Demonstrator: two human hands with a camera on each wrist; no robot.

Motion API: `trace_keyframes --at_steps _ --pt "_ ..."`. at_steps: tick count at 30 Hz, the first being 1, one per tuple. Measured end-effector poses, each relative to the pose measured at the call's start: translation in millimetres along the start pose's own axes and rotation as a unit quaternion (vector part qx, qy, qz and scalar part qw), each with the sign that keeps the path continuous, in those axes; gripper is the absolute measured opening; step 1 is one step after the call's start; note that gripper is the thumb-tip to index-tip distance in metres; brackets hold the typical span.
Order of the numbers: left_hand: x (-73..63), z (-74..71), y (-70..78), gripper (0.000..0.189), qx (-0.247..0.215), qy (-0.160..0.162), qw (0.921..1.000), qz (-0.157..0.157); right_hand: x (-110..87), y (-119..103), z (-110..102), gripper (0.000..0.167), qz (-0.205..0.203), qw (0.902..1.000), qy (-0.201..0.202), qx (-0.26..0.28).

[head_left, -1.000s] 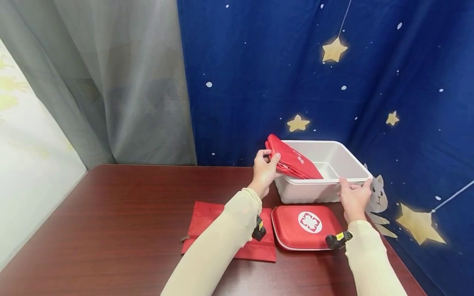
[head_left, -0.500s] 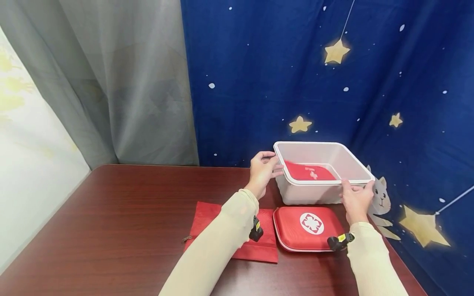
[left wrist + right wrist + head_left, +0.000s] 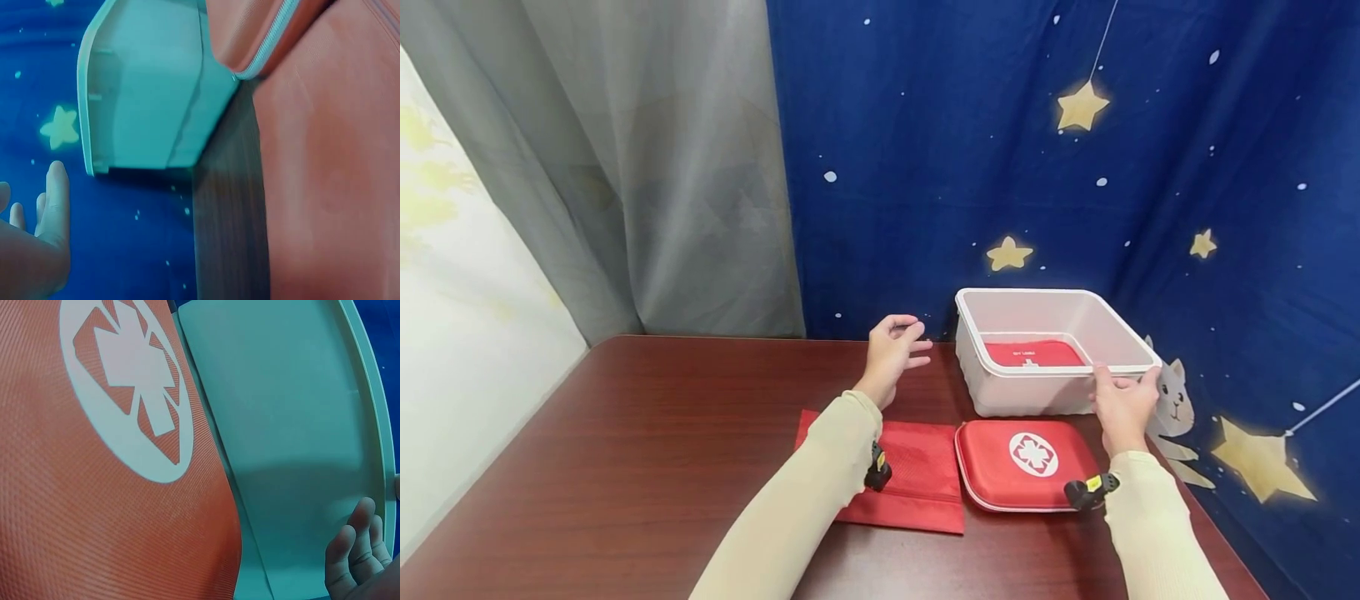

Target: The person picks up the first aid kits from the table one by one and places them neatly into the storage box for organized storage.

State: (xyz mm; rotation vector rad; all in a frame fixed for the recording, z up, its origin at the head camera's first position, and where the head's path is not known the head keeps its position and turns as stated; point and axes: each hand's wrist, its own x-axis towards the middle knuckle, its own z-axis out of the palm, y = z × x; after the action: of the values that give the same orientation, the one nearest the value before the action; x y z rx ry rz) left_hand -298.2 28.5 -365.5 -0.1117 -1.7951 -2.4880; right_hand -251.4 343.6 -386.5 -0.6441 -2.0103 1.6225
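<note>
Two hands at work, one on the bin, one off it. Right hand (image 3: 1123, 404) grasps the near rim of the white rectangular plastic bin (image 3: 1030, 390) by its right corner, bent fingers against the outer wall; probably there to steady the bin. Left hand (image 3: 891, 354) is in the air near the bin's left side, fingers released and spread, touching nothing. Red fabric pouch with white print (image 3: 1048, 354) lies inside the bin, down on the floor, walls enclosing it on all sides; print too small to read. Red hard-shell zip case with a white cross emblem (image 3: 1026, 479) sits on the bench in front of the bin, emblem up, likely kept close for easy reach. Flat red fabric zip pouch (image 3: 917, 458) lies just beside the case, partly hidden by the left sleeve (image 3: 797, 492); lying flat seems to suit its limp shape. Bench (image 3: 625, 458) is dark reddish-brown wood, bin set at its far right, probably so both hands can work over the smaller items.
</note>
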Motion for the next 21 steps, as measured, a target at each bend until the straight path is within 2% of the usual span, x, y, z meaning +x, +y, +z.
trace_keyframes --at_steps 10,21 --pt "-1.6 -35.9 -0.6 0.021 0.018 0.015 0.9997 -0.005 -1.2 1 -1 0.099 0.007 1.0 0.0 -0.007" --pt "-4.6 -76.4 -1.2 0.018 0.035 0.047 0.9982 0.003 -1.2 3 -1 0.099 0.004 0.9999 0.0 -0.012"
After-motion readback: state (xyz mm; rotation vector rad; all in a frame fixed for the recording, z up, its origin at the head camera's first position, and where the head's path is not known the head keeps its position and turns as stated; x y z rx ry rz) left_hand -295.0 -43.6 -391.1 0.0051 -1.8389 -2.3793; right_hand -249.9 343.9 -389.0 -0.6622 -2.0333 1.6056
